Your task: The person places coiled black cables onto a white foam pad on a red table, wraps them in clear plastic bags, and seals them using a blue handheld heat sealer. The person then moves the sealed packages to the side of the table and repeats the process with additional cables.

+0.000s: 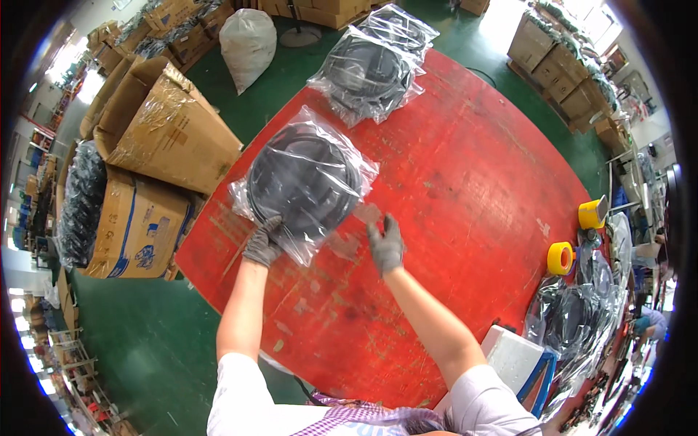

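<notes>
A round black part in a clear plastic bag [302, 182] lies on the red tabletop [465, 189], toward its left side. My left hand [265, 244], in a grey glove, is closed on the bag's near left edge, with the fingertips over the plastic. To the right of the bag, my gloved right hand [385, 245] is just above the table and apart from the bag. Its thumb and fingers are spread with nothing between them. Farther off, a stack of similar bagged black round parts [367, 69] sits at the table's far edge.
Open cardboard boxes [171, 127] stand against the table's left side. Yellow tape rolls [560, 258] and loose plastic bags [578, 316] lie along the right edge. A white and blue box [512, 356] is near my right elbow. A white sack [248, 45] rests on the green floor.
</notes>
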`<state>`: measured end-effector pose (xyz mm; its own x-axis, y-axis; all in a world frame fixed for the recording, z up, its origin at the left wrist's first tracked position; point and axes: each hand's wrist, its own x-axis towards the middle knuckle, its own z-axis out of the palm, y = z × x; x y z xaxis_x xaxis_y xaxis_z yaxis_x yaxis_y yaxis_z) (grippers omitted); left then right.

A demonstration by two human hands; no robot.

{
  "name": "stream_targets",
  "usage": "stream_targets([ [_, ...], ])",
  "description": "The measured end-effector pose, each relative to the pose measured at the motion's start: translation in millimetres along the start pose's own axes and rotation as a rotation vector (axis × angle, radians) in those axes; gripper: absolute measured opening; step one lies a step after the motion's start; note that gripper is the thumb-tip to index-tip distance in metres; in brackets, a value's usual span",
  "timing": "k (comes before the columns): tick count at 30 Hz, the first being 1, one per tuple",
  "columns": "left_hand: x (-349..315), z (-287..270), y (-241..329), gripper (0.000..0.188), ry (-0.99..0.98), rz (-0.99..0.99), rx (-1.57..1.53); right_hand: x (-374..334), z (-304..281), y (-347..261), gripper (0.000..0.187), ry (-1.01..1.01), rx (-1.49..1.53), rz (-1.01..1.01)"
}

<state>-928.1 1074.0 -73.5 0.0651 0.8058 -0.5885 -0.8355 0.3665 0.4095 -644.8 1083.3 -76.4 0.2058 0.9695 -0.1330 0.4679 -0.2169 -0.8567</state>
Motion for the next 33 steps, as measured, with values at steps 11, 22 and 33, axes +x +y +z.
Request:
stream_targets([
  [11,130.8,96.7,49.1,0.034,0.127,-0.011,-0.002,-143.4,-65.1,70.1,0.072,-0.373,-0.625,-0.418],
  [22,25.9,118.2,-71.4,0.036,0.331,0.396,0.081,-131.3,-103.9,34.1,0.057,-0.433,-0.406,-0.061],
  [33,-243.8,36.4,-353.7,0.015,-1.259,0.214,1.648,-302.1,-365.6,64.5,0.02,0.208,0.112,-0.172],
])
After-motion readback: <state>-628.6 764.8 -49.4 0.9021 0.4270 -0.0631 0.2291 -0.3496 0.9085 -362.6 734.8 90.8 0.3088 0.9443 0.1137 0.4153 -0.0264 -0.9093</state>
